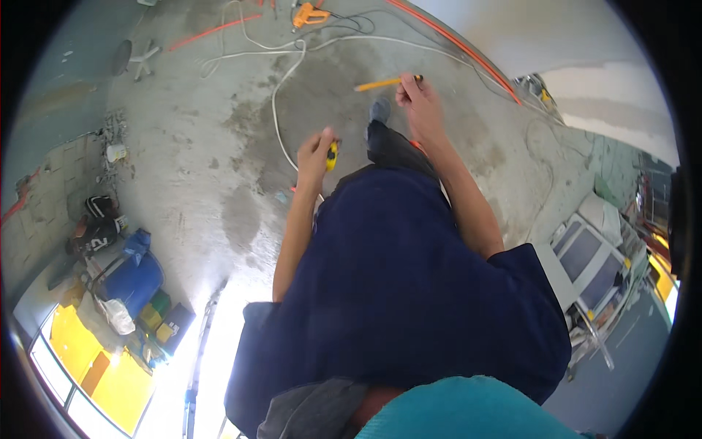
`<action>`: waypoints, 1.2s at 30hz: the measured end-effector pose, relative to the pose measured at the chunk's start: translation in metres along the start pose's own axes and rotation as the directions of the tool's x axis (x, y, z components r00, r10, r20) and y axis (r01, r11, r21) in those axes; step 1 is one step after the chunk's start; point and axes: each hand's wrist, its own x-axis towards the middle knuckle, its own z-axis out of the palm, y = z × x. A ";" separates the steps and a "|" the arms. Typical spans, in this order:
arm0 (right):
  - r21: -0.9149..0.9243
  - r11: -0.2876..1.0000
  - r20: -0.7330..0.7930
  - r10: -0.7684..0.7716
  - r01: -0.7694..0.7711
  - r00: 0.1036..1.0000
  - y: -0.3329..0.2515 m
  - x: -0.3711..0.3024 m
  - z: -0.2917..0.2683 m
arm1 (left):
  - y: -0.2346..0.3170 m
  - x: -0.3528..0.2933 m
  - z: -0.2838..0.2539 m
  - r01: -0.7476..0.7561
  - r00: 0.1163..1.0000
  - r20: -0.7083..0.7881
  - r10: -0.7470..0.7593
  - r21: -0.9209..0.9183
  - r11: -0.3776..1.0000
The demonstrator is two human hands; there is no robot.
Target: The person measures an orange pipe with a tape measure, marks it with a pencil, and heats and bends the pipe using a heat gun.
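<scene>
My left hand (pixel 316 155) is closed round a small yellow and black tape measure (pixel 332 156), held low in front of my dark blue shirt. Farther off and to the right, my right hand (pixel 420 110) pinches a slim yellow-orange stick (pixel 380 84) near its dark end. The stick points left, and its exact kind is too blurred to tell. Below it shows a grey shoe (pixel 379 110) at the end of my dark trouser leg. The two hands are apart from each other, above the concrete floor.
A white cable (pixel 276 110) winds over the stained floor (pixel 241 212). An orange power tool (pixel 310 15) lies at the far side, near orange pipes (pixel 453 42) along the wall. At left stand a blue bin (pixel 131 284) and bags; at right, stacked frames (pixel 589 256).
</scene>
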 end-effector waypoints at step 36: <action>-0.892 0.169 -0.256 0.575 -0.419 0.777 0.043 0.287 0.080 | 0.153 0.477 -0.207 0.113 0.625 0.557 -0.547 0.629 0.769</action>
